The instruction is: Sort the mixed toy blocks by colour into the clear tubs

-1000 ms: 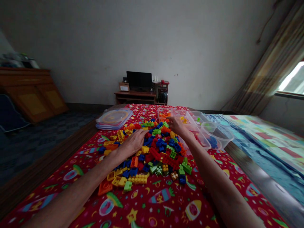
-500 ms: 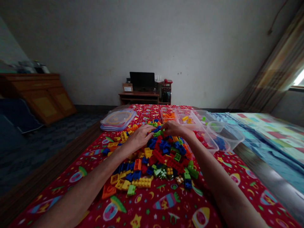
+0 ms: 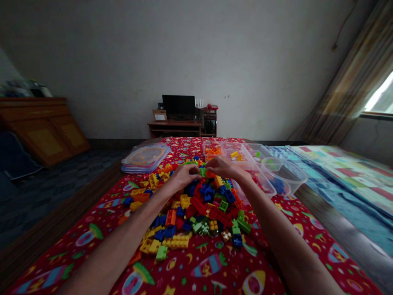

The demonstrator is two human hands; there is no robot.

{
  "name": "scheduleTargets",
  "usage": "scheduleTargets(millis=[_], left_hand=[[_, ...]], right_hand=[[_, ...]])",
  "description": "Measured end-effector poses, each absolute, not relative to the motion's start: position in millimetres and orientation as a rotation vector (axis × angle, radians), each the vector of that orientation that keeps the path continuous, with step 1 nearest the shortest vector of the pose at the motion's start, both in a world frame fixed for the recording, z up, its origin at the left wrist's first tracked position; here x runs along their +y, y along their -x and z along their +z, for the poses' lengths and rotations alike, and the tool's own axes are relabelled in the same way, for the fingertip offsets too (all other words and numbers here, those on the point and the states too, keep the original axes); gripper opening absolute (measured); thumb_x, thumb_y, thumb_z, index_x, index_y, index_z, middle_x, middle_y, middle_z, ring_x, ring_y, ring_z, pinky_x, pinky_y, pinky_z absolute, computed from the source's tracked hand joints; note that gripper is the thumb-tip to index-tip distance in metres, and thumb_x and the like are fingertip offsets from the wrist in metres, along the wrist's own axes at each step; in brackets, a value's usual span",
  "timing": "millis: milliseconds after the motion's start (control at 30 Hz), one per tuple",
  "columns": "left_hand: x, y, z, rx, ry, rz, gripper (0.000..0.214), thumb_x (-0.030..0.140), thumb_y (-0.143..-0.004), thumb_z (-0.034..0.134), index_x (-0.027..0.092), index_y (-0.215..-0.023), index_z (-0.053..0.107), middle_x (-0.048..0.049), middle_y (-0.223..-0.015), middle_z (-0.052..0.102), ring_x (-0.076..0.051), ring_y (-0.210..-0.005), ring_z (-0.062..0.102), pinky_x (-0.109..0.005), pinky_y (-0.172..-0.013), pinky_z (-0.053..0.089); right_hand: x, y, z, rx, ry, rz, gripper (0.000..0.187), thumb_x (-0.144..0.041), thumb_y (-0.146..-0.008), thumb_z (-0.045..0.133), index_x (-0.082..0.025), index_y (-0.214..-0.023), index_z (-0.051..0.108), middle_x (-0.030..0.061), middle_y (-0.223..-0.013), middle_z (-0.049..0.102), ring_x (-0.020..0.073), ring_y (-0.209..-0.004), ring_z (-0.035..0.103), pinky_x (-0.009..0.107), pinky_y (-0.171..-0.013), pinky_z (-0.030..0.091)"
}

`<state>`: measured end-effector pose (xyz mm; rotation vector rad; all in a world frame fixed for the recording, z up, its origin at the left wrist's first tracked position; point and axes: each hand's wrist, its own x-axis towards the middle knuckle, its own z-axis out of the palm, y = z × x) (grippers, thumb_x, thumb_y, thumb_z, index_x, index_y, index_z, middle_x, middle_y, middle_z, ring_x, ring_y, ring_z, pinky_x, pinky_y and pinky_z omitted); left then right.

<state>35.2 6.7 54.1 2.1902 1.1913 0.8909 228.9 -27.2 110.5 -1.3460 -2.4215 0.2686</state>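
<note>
A loose pile of plastic building blocks (image 3: 207, 192) in red, blue, yellow, green and orange covers the middle of the patterned red cloth. Both hands reach to the far part of this pile. My left hand (image 3: 186, 175) is curled, thumb and fingers close together; what they hold, if anything, is hidden. Just right of it, my right hand (image 3: 223, 166) has its fingers bent down on an orange building block (image 3: 210, 174). A green block (image 3: 203, 172) shows in the narrow gap between the two hands.
Clear divided boxes (image 3: 260, 180) stand behind and right of the pile, with orange, yellow, green and red blocks sorted in them. A round clear tub (image 3: 296, 180) holds blue blocks. Stacked lids (image 3: 144, 157) lie at the back left. A bed (image 3: 346, 172) adjoins on the right.
The view has turned slightly right. My fingers have shifted among the blocks, and an orange block now shows at my right fingertips where green and blue ones were.
</note>
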Motion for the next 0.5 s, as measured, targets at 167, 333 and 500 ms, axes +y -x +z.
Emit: scheduleTargets(millis=[167,333,500], left_hand=[[0.1,-29.9,59.6,1.251,-2.203,0.925,0.014,0.031,-0.067,0.063,0.018,-0.07,0.067,0.0009,-0.068,0.069,-0.015,-0.065,0.062,-0.024,-0.061,0.047],[-4.8,-31.5,62.4,1.289,-2.29,0.865,0.012,0.026,-0.065,0.061,0.018,-0.068,0.069,0.0022,-0.064,0.068,-0.015,-0.062,0.06,-0.023,-0.06,0.045],[-7.8,-27.6,67.7,1.262,-2.33,0.833,0.015,0.025,-0.067,0.058,0.017,-0.072,0.07,0.0004,-0.071,0.071,-0.016,-0.065,0.062,-0.024,-0.063,0.047]], right_hand=[[-31.4,-219.0,107.7,-2.341,1.379,0.165,0.026,-0.017,-0.085,0.05,-0.011,-0.066,0.067,-0.0022,-0.057,0.05,0.0065,-0.054,0.035,0.022,-0.053,0.024],[-31.7,-205.7,94.3,-2.379,1.494,0.038,0.022,-0.028,-0.088,0.055,-0.013,-0.087,0.071,0.0071,-0.078,0.066,0.0127,-0.068,0.052,0.023,-0.06,0.031],[-31.8,-207.3,89.4,-2.454,1.482,-0.009,0.02,-0.025,-0.086,0.055,-0.015,-0.095,0.07,0.0101,-0.091,0.069,0.0164,-0.081,0.058,0.024,-0.066,0.035]])
